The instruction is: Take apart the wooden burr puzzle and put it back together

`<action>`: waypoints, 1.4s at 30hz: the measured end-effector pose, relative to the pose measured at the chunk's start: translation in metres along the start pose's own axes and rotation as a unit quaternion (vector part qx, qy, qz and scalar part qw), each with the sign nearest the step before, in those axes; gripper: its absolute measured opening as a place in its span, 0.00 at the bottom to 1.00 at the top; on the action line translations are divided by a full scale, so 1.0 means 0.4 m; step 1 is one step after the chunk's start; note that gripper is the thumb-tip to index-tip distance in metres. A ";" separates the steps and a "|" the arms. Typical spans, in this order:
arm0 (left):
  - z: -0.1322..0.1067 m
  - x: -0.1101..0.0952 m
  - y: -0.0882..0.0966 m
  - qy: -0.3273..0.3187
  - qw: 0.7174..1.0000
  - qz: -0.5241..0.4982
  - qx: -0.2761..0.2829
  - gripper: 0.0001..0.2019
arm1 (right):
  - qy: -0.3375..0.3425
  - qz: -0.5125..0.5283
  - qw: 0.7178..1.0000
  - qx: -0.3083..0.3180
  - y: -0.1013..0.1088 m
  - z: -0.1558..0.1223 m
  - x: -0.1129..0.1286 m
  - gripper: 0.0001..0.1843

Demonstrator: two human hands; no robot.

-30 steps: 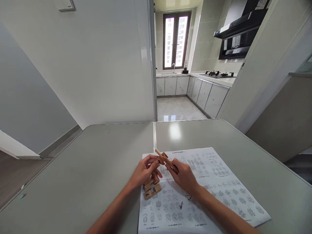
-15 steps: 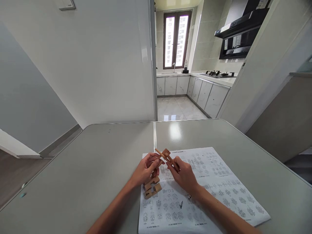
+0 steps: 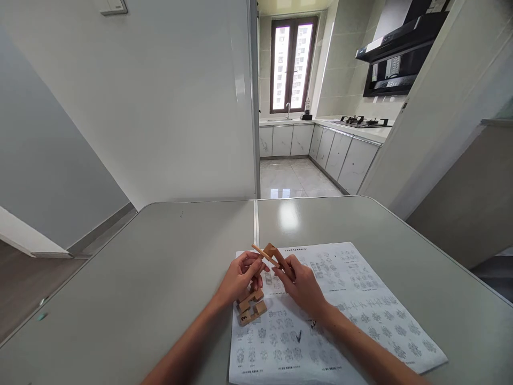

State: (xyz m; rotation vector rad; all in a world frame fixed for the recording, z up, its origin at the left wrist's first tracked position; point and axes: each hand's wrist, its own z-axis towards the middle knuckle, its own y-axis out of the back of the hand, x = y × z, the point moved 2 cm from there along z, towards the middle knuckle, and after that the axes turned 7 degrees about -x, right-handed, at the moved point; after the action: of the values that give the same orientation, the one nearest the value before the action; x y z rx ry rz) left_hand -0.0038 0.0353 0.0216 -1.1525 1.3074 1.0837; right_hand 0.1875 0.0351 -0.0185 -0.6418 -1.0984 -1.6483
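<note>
My right hand [image 3: 303,284] is closed around a notched wooden puzzle piece [image 3: 284,261] above the printed sheet [image 3: 328,307]. A thin wooden strip [image 3: 259,249] slants between the two hands, its upper end sticking out past my left fingers. My left hand [image 3: 241,276] is curled, with thumb and forefinger pinched at this strip; its other fingers partly hide one another. Below my left hand, a notched wooden block marked 3 [image 3: 253,314] lies on the sheet. Another notched wooden block [image 3: 250,300] sits right behind it, partly covered by the hand.
The sheet shows rows of small printed diagrams and lies on a grey-green table [image 3: 180,267] with a seam down the middle. A small teal bit [image 3: 42,316] lies near the table's left edge. Beyond the table are a white wall [image 3: 192,107] and a kitchen doorway.
The wooden pieces between my hands have turned slightly, and the thin strip now stands farther apart from the notched piece. The view has shifted a little; both hands stay in nearly the same place.
</note>
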 end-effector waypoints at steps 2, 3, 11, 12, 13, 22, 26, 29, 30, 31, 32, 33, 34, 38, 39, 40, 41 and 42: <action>0.004 0.002 0.006 0.005 1.000 -0.012 -0.022 0.22 | -0.036 0.048 0.998 0.027 0.000 0.006 0.006 0.13; 0.005 0.003 0.008 0.006 0.999 -0.019 -0.032 0.22 | -0.053 0.081 0.995 0.037 0.001 0.011 0.009 0.14; 0.013 0.009 0.020 0.030 0.993 -0.091 -0.061 0.21 | -0.155 0.331 0.926 0.095 0.008 0.038 0.021 0.22; 0.014 0.010 0.021 0.033 0.993 -0.097 -0.060 0.21 | -0.165 0.343 0.919 0.098 0.010 0.038 0.022 0.22; 0.015 0.011 0.021 0.036 0.992 -0.102 -0.058 0.21 | -0.176 0.354 0.913 0.097 0.012 0.039 0.023 0.21; 0.019 0.022 0.028 0.058 0.989 -0.135 -0.035 0.21 | -0.269 0.446 0.850 0.078 0.021 0.044 0.009 0.20; 0.017 0.023 0.026 0.071 0.987 -0.139 -0.024 0.22 | -0.235 0.447 0.856 0.114 0.020 0.040 0.016 0.25; 0.017 0.027 0.024 0.073 0.987 -0.140 -0.011 0.22 | -0.190 0.415 0.879 0.139 0.015 0.035 0.025 0.25; 0.016 0.029 0.023 0.074 0.988 -0.138 -0.007 0.23 | -0.177 0.397 0.890 0.141 0.014 0.034 0.028 0.25; 0.016 0.030 0.022 0.075 0.988 -0.136 -0.004 0.23 | -0.167 0.379 0.899 0.142 0.013 0.033 0.029 0.24; 0.015 0.030 0.020 0.077 0.988 -0.133 -0.002 0.23 | -0.161 0.365 0.906 0.140 0.013 0.032 0.031 0.23; 0.014 0.030 0.019 0.079 0.988 -0.130 -0.001 0.24 | -0.159 0.355 0.911 0.139 0.013 0.031 0.032 0.22; 0.013 0.029 0.018 0.081 0.989 -0.127 0.002 0.24 | -0.159 0.350 0.913 0.138 0.014 0.031 0.032 0.22; 0.011 0.023 0.015 0.080 0.989 -0.126 0.017 0.25 | -0.169 0.345 0.915 0.121 0.015 0.032 0.032 0.21; 0.011 0.022 0.015 0.077 0.989 -0.127 0.022 0.25 | -0.170 0.346 0.915 0.115 0.014 0.033 0.031 0.21; 0.011 0.022 0.015 0.075 0.989 -0.128 0.026 0.24 | -0.170 0.352 0.914 0.109 0.013 0.033 0.030 0.21; 0.011 0.021 0.015 0.074 0.988 -0.129 0.029 0.24 | -0.170 0.359 0.912 0.106 0.012 0.034 0.028 0.21; 0.010 0.020 0.014 0.074 0.988 -0.130 0.031 0.24 | -0.171 0.367 0.908 0.103 0.010 0.034 0.026 0.20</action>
State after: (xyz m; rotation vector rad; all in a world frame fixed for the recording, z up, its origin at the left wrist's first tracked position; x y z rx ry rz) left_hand -0.0090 0.0397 0.0132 -1.3357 1.2523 0.7743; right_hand 0.1864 0.0423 -0.0023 -1.0711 -1.0697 -0.7753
